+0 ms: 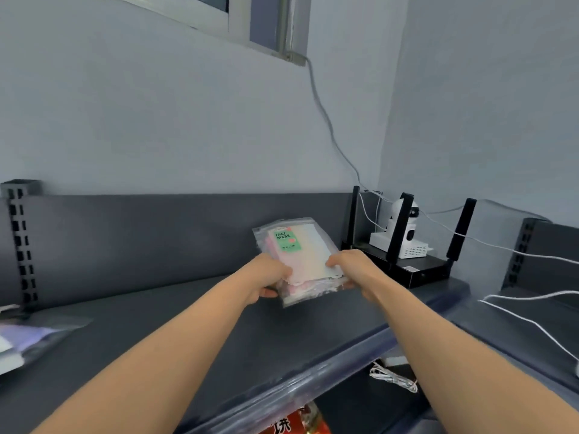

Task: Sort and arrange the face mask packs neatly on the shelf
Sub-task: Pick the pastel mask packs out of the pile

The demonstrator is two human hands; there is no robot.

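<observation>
dark grey shelf (163, 327) carries a black router (410, 272) just right of the right hand (352, 266), and a bagged pack (29, 338) far left of the left hand (271, 277).

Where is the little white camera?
In the head view, the white camera sits at the shelf's right end, among the black router's antennas, right of the mask pack.

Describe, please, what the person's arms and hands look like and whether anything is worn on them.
Both arms are bare as far as the view shows. No sleeve reaches the left forearm or the right forearm. The left hand and the right hand are ungloved. No watch, bracelet or ring shows on either, and there are no cables or markings.
</observation>
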